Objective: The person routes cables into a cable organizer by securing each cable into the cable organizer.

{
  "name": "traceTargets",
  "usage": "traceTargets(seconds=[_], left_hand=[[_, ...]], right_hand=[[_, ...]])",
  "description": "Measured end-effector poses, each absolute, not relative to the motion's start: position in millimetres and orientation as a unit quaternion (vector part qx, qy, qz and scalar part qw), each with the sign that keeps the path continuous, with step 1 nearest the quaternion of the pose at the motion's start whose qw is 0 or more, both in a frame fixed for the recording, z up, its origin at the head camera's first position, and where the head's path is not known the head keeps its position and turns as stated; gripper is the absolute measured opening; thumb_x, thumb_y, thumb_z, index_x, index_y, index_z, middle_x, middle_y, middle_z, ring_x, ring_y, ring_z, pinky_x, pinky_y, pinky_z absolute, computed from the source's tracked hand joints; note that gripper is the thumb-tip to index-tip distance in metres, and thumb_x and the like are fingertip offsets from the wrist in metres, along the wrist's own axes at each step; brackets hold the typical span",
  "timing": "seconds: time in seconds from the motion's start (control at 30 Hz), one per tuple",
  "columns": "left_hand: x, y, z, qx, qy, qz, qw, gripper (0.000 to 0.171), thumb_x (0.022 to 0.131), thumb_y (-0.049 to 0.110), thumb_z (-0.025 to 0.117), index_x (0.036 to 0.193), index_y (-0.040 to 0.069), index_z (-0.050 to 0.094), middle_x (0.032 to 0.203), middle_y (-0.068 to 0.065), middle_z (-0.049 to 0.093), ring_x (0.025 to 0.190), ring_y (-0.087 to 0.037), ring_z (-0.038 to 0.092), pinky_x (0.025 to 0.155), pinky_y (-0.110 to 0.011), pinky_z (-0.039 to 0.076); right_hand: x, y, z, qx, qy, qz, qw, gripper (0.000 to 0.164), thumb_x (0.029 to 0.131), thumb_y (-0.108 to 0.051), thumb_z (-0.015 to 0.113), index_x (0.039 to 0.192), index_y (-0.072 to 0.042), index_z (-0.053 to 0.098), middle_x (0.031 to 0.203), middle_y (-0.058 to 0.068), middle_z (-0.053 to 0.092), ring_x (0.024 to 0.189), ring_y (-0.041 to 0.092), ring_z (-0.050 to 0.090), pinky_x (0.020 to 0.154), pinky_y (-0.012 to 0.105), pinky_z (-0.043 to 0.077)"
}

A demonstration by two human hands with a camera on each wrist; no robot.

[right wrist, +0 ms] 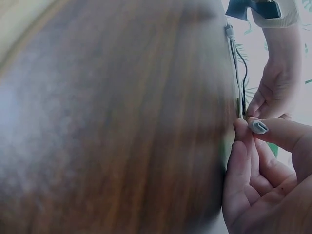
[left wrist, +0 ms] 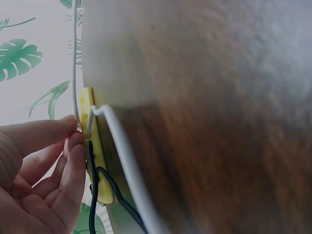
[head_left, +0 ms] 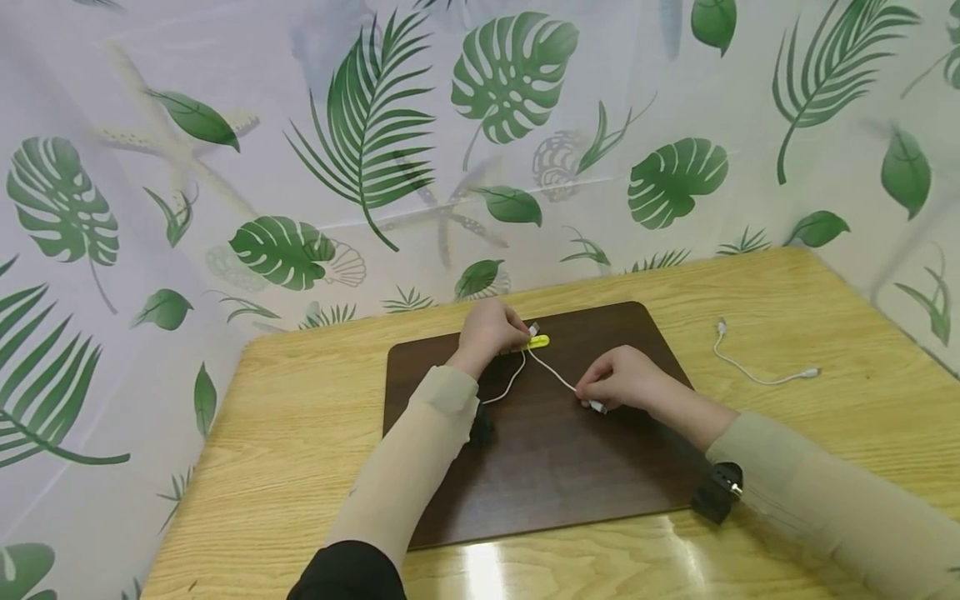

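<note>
A yellow cable holder (head_left: 538, 342) with slots sits at the far part of the dark brown board (head_left: 525, 467). In the left wrist view, a white cable (left wrist: 122, 146) and a dark cable (left wrist: 92, 185) pass through the holder (left wrist: 100, 161). My left hand (head_left: 491, 333) is right beside the holder, thumb and forefinger pinching the white cable at its edge. Lower right, my right hand (head_left: 618, 379) pinches the same cable near its white plug (head_left: 597, 407). Seen from the right wrist, that plug (right wrist: 258, 127) pokes out past the thumb, its metal end showing.
Another short white cable (head_left: 757, 379) with a plug at each end lies on the light wooden table (head_left: 787, 308), right of the board. A leaf-patterned cloth (head_left: 525, 167) stands behind and along the sides. A white plug (head_left: 534, 328) shows just behind the holder.
</note>
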State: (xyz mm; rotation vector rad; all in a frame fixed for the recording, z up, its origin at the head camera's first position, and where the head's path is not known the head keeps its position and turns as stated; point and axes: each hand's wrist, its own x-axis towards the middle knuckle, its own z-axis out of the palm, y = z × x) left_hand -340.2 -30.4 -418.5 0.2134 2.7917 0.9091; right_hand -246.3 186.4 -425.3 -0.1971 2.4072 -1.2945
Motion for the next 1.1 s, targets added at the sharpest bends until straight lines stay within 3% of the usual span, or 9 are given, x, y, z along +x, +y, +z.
traceTargets(seconds=[0.37, 0.63, 0.93, 1.1], left_hand=[[-339, -30, -414, 0.083, 0.946, 0.297, 0.098, 0.01, 0.091, 0.016, 0.085, 0.09, 0.006, 0.087, 0.088, -0.01, 0.083, 0.057, -0.009, 0.06, 0.053, -0.019, 0.045], [-335, -18, -411, 0.112, 0.981, 0.151, 0.052, 0.008, 0.093, 0.021, 0.084, 0.088, 0.015, 0.086, 0.095, 0.002, 0.083, 0.086, -0.018, 0.074, 0.075, -0.031, 0.06], [-337, -16, -412, 0.104, 0.98, 0.162, 0.057, 0.007, 0.092, 0.02, 0.084, 0.086, 0.015, 0.085, 0.096, 0.003, 0.082, 0.086, -0.017, 0.073, 0.076, -0.032, 0.061], [-339, -21, -414, 0.109, 0.973, 0.19, 0.067, 0.006, 0.092, 0.019, 0.085, 0.09, 0.014, 0.086, 0.099, 0.002, 0.083, 0.087, -0.018, 0.073, 0.078, -0.033, 0.06]], right_hand=[[-247, 195, -429, -0.063, 0.84, -0.498, 0.209, 0.019, 0.094, -0.005, 0.072, 0.1, 0.011, 0.08, 0.076, -0.004, 0.079, 0.068, 0.001, 0.066, 0.066, 0.02, 0.06], [-245, 192, -425, -0.067, 0.836, -0.501, 0.215, 0.02, 0.095, -0.005, 0.07, 0.102, 0.012, 0.079, 0.078, -0.003, 0.079, 0.069, 0.001, 0.066, 0.066, 0.021, 0.059], [-245, 189, -424, -0.06, 0.824, -0.508, 0.243, 0.022, 0.097, -0.007, 0.073, 0.104, 0.012, 0.079, 0.081, 0.001, 0.081, 0.069, 0.002, 0.069, 0.066, 0.023, 0.062], [-244, 181, -425, -0.056, 0.819, -0.51, 0.256, 0.02, 0.096, -0.007, 0.076, 0.102, 0.012, 0.079, 0.074, -0.001, 0.078, 0.065, 0.004, 0.07, 0.063, 0.023, 0.062]])
